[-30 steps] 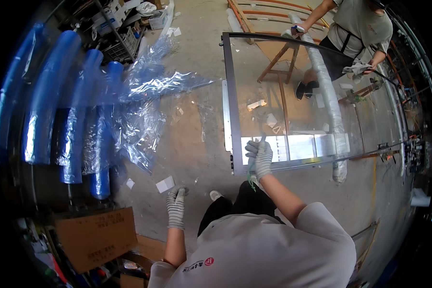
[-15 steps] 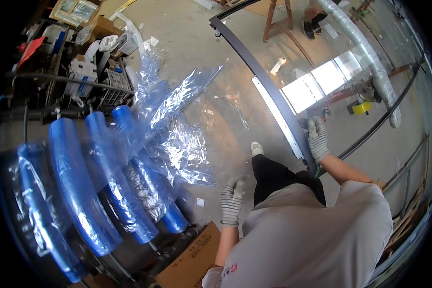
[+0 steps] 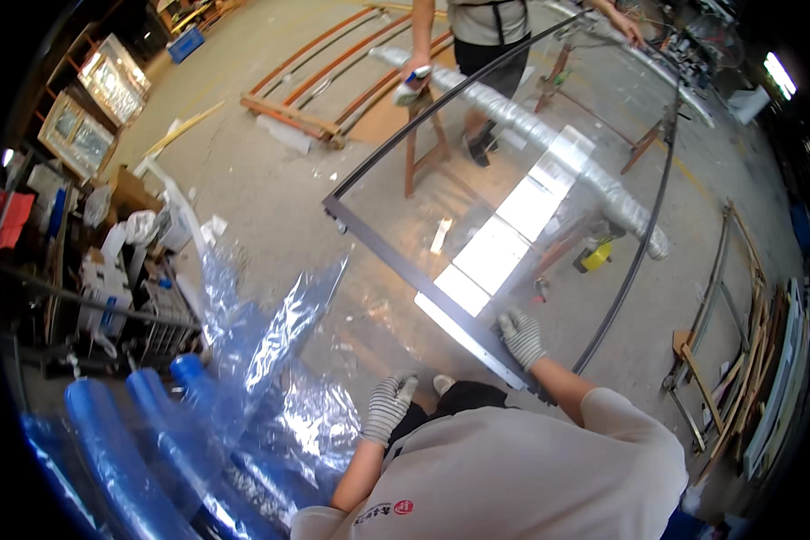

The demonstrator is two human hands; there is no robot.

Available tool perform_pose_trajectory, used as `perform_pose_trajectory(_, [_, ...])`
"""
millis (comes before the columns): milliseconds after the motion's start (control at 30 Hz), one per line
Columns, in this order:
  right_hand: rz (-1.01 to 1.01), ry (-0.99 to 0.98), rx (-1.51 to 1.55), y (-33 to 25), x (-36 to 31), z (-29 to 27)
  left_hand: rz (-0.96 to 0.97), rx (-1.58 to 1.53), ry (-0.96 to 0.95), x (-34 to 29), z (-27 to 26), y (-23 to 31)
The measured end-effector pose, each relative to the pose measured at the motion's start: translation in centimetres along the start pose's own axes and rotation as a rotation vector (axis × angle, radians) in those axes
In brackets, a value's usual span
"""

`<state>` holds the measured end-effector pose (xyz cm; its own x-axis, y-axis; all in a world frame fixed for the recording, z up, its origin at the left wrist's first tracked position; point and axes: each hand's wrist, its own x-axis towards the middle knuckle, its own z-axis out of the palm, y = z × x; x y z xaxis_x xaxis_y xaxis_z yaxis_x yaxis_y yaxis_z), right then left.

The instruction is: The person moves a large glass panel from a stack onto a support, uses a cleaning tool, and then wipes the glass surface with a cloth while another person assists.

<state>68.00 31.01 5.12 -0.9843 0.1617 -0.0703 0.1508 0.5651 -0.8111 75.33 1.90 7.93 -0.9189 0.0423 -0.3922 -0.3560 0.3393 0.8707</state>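
Observation:
A large glass pane in a dark frame lies raised on stands in front of me, its bare frame bar (image 3: pixel 394 259) slanting down toward my right side. A pale strip (image 3: pixel 463 337) runs along the near edge of that bar. My right hand (image 3: pixel 520 338), in a striped grey-white glove, rests on the pane beside the bar's near end, fingers extended. Lower left, my left hand (image 3: pixel 389 410) wears a matching glove and is away from the frame. Its fingers are curled together; whatever they hold, if anything, is hidden.
Blue film-wrapped rolls (image 3: pixel 108 450) and loose clear film (image 3: pixel 306 409) lie at my left. Across the pane stands another person, whose hand (image 3: pixel 416 74) is at the frame's far side. A silver wrapped tube (image 3: pixel 513 112) shows beyond the glass. Wooden strips (image 3: pixel 738 387) lean at the right.
The view has swung, so the frame's far side and the other person now show. My right hand stays near the bar's end; my left hand remains apart from it.

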Motion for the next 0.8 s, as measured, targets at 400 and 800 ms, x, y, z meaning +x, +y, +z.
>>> perform_pose_trajectory(400, [0.372, 0.082, -0.175, -6.1, 4.4, 3.4, 0.004, 0.014, -0.307, 20.3, -9.8, 4.2])
perform_pose_trajectory(800, [0.193, -0.210, -0.272, -21.3, 21.7, 16.4, -0.002, -0.120, -0.458, 33.0, -22.4, 4.9])
